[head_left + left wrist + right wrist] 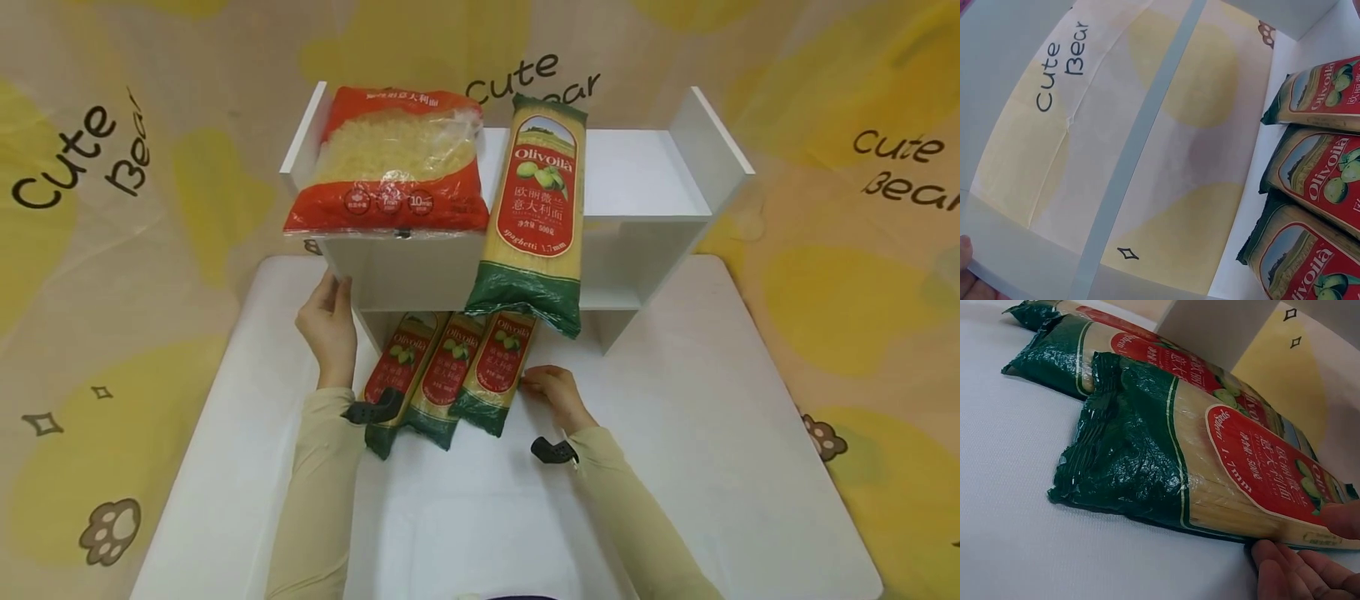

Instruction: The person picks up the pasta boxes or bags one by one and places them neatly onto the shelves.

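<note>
My left hand (328,329) holds the front edge of the left side panel of a white shelf unit (637,258). In the left wrist view only a few of its fingertips (965,250) show. Low on the right, my right hand (558,393) grips the long edge of the rightmost spaghetti bag (495,367), its thumb above and fingers at the underside. Beside that bag lie a middle spaghetti bag (442,383) and a left one (397,375), all side by side under the bottom shelf with green ends sticking out.
On the top shelf lie a red bag of short pasta (397,167) and another spaghetti bag (536,208), both overhanging the front. The unit stands on a white table (675,467). A patterned cloth (847,250) hangs behind. A dark rim (521,597) shows at the bottom edge.
</note>
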Tool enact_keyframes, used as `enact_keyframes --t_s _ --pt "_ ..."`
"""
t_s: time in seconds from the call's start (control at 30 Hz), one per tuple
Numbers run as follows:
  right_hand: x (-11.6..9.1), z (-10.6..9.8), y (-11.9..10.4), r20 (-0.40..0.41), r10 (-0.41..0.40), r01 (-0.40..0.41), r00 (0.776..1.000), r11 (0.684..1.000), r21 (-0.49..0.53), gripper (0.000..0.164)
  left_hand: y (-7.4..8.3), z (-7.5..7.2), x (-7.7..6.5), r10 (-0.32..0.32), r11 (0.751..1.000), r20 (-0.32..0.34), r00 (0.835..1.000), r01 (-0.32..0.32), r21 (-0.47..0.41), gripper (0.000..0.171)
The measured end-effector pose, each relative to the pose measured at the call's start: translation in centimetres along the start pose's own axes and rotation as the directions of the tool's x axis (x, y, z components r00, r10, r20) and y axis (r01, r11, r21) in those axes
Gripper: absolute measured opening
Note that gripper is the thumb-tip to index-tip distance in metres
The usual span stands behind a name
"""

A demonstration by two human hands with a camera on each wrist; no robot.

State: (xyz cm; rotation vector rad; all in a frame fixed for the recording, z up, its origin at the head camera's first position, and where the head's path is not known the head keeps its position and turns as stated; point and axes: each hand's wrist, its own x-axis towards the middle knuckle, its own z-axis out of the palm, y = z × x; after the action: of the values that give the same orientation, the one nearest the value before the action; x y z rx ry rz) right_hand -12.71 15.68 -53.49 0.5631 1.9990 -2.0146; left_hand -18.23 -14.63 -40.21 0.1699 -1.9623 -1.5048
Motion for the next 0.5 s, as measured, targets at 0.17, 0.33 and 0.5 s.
enact_keyframes --t_s 0.17,0.33,0.5 --pt "0.4 0.2 -0.5 0.005 -0.005 0.005 1.000 0.999 -0.039 0.027 -0.1 0.1 0.1 -0.007 1.000 -0.004 1.000 0.007 -0.003 0.027" --pt "0.6 0.5 -0.9 0.040 -0.011 0.013 0.999 0.999 -0.049 0.027 1.7 -0.1 -0.4 -0.024 1.000 0.006 1.000 0.024 0.016 0.029" --pt "0.8 0.8 -1.3 0.056 -0.004 0.007 0.998 0.998 -0.057 0.027 4.0 -0.4 -1.0 -0.033 0.999 0.019 0.999 0.032 0.013 0.029"
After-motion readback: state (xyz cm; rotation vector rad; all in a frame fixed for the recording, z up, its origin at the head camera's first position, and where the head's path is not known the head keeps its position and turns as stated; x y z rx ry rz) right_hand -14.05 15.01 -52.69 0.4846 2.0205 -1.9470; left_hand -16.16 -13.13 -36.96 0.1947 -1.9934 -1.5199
